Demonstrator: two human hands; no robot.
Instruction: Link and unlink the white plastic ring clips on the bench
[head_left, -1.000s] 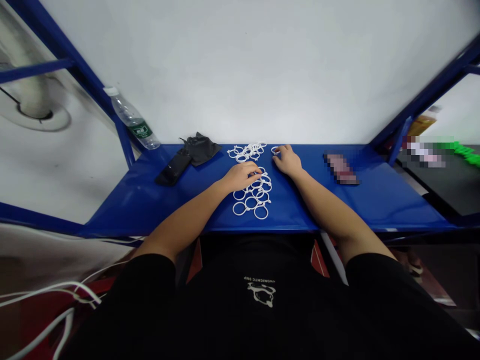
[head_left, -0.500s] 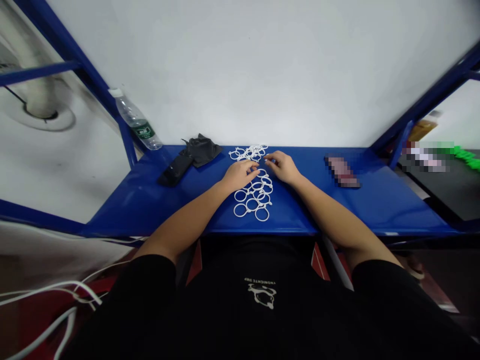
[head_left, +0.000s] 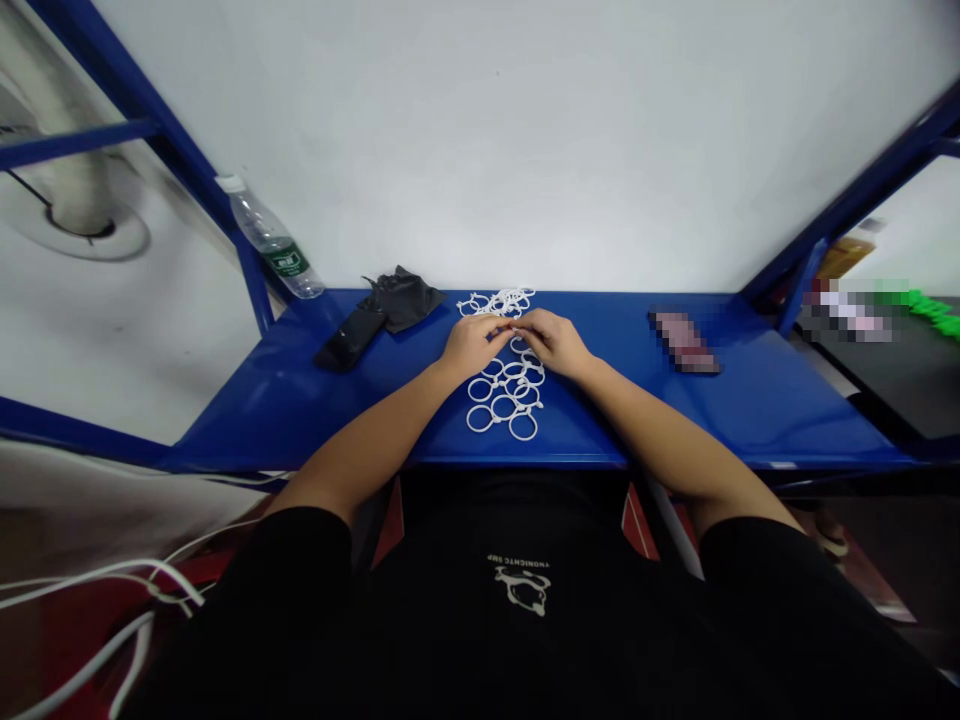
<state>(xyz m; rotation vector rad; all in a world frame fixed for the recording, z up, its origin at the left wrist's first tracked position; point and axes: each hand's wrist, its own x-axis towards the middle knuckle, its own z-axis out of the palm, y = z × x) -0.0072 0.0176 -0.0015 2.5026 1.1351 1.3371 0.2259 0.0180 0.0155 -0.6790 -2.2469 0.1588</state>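
My left hand and my right hand meet over the blue table, their thumbs and fingertips pinched together. A bit of white shows between the fingertips; it looks like part of a white plastic ring, mostly hidden by the fingers. Below the hands lies a cluster of thin white rings, several of them overlapping or joined at small knobs. The uppermost ring of this cluster runs partly under my right fingers. Just beyond my hands sits a tangled pile of similar white rings.
On the blue table, a black phone-like object and a black pouch lie to the left. A plastic bottle leans at the back left corner. A blurred, pinkish flat object lies to the right. Blue frame bars flank both sides.
My right hand has moved left, bringing its fingertips against those of my left hand. The gap between the hands has closed. The rings on the table look unmoved.
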